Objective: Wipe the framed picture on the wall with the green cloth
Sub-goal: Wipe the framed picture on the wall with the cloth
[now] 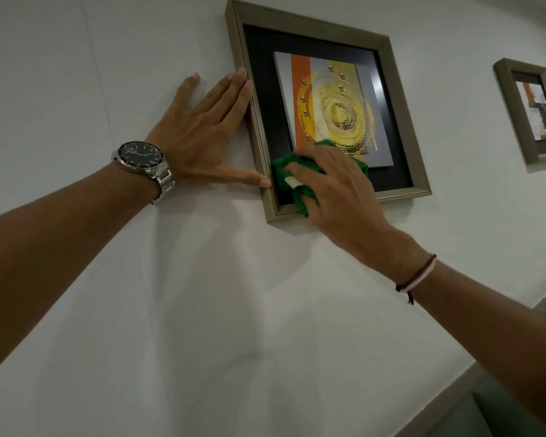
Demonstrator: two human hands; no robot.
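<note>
A framed picture (391,89) with a dull gold frame, black mount and an orange and yellow circular print hangs on the white wall. My right hand (338,187) presses a bunched green cloth (286,167) flat against the picture's lower left corner, covering part of the mount and the print's bottom edge. My left hand (202,130), with a metal watch on the wrist, lies flat on the wall with its fingers spread. Its fingertips and thumb touch the frame's left side.
A second, smaller framed picture (505,89) hangs further right on the same wall. The white wall (202,310) stretches below both arms. At the lower right corner a pale ledge and a greenish surface (492,414) show.
</note>
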